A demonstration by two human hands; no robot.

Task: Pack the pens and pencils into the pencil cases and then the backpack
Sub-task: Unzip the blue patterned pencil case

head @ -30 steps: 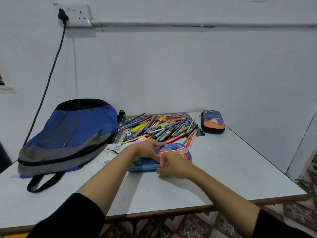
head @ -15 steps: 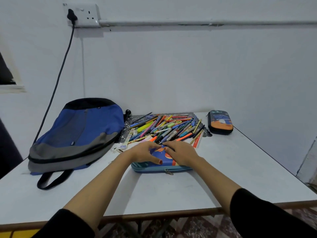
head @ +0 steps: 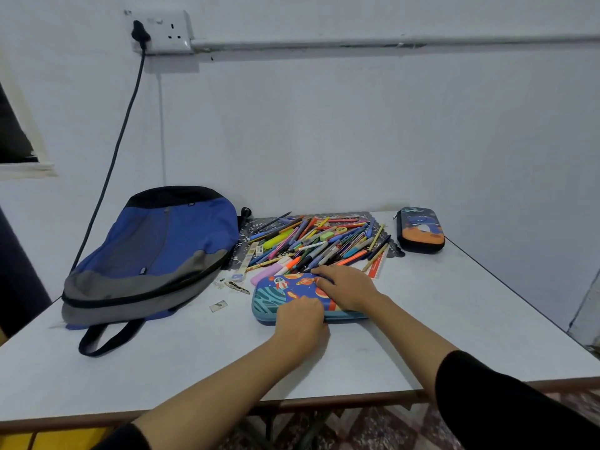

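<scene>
Both hands are on the blue hard-shell pencil case with the space print [head: 285, 288], apart from each other
1. Left hand [head: 302, 316]: positioned at the near long edge of the case. The back of the hand faces the camera and the fingers curl onto the edge and lid, gripping it. Whether the fingers pinch a zip pull cannot be determined
2. Right hand [head: 349, 287]: rests on top of the lid toward the right end, fingers extended and laid flat on the printed face
3. The case lies flat on the white surface [head: 454, 319], lid down, near the front centre
4. The loose pile of coloured pens and pencils [head: 318, 241] lies directly behind the case on a dark patterned mat [head: 242, 251]. Several items at the front of the pile touch the far edge of the case
5. A red ruler [head: 378, 265] lies at the right front edge of the pile
6. The second pencil case, dark with an orange and blue print [head: 420, 230], lies closed to the right of the pile, near the wall
7. The blue, grey and black fabric backpack [head: 156, 251] lies flat to the left of the pile, its strap loop toward the near edge
</scene>
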